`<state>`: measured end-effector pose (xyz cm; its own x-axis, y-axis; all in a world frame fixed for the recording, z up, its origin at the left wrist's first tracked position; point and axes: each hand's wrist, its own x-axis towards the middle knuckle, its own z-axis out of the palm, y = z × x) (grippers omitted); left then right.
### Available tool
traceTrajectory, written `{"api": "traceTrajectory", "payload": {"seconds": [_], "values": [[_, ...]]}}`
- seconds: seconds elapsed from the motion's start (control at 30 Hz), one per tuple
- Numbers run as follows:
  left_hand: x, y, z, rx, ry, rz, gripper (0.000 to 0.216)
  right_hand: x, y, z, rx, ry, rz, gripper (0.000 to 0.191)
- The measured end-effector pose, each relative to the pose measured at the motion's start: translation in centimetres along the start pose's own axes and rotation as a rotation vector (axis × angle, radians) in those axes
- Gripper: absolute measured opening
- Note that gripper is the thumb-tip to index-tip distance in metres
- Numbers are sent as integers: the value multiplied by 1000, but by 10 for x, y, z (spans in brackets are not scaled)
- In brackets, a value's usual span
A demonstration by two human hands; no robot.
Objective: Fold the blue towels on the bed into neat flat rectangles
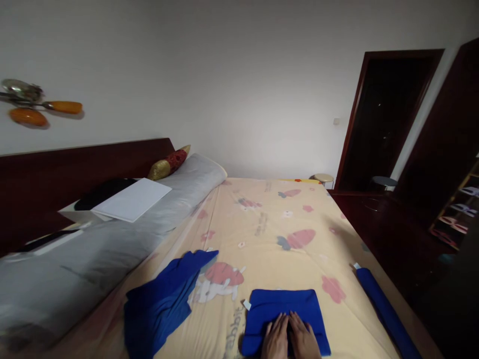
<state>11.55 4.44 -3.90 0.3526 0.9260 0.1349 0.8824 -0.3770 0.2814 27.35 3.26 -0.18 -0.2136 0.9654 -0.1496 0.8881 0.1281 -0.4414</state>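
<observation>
A blue cloth (303, 301), folded into a flat rectangle with a small white tag at its left edge, lies on the bed in front of me. My left hand (276, 336) rests flat on it, fingers stretched forward. Beside it my right hand (302, 335) also lies flat on the cloth, and the two hands nearly touch at the fingertips. To the left is a crumpled blue cloth (160, 301), loosely spread. Near the bed's right edge a long, narrow blue roll of cloth (385, 309) has a white tag at its far end.
The bed (262, 259) has a pale sheet printed with carrots and rabbits. A long grey pillow (112, 254) runs along the dark headboard (48, 174), with a white box lid (132, 199) on it. Stools (324, 177) and a shoe rack (454, 214) stand beyond the bed.
</observation>
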Motion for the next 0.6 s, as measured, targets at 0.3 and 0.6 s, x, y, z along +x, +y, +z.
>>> {"api": "traceTrajectory", "payload": {"seconds": [0.3,0.6], "values": [[-35,-70,-35,245,277,-268,46,-9,81,18,-215,289,348,57],[6,0,-13,-82,-54,-68,60,5,-1,-1,13,27,-25,51]]}}
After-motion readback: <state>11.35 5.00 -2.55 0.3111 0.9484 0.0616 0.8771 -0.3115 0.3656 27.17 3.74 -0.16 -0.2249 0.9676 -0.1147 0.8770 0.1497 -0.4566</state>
